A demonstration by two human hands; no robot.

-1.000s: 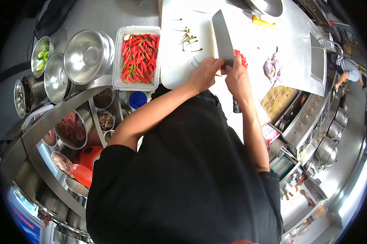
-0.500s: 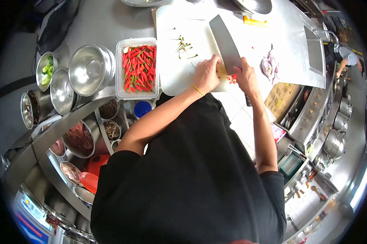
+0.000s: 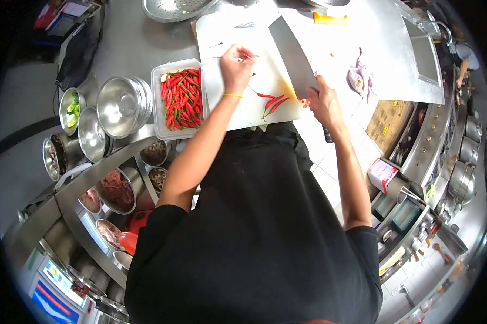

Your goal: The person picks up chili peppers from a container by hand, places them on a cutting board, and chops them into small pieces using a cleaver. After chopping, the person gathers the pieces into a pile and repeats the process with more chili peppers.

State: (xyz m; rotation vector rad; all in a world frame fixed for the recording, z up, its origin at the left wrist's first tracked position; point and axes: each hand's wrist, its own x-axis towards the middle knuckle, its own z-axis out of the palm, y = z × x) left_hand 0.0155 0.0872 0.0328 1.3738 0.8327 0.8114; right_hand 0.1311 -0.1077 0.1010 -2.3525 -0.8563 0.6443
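Fingers (image 3: 319,90) of the right hand (image 3: 323,105) wrap tight round the cleaver (image 3: 293,54) handle, blade tilted above the white cutting board (image 3: 216,102); loose red chilies (image 3: 273,101) lie just left of it. Farther up the board, the left hand (image 3: 236,67) bunches its fingertips downward; whether they pinch anything, I cannot tell; the chili tub (image 3: 181,97) sits beside the board.

left hand (image 3: 236,67) extended forward, right hand (image 3: 323,102) clenched

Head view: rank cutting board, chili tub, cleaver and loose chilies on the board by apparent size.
1. Cutting board, largest.
2. Chili tub.
3. Cleaver, its visible blade narrower than the tub.
4. Loose chilies, smallest.
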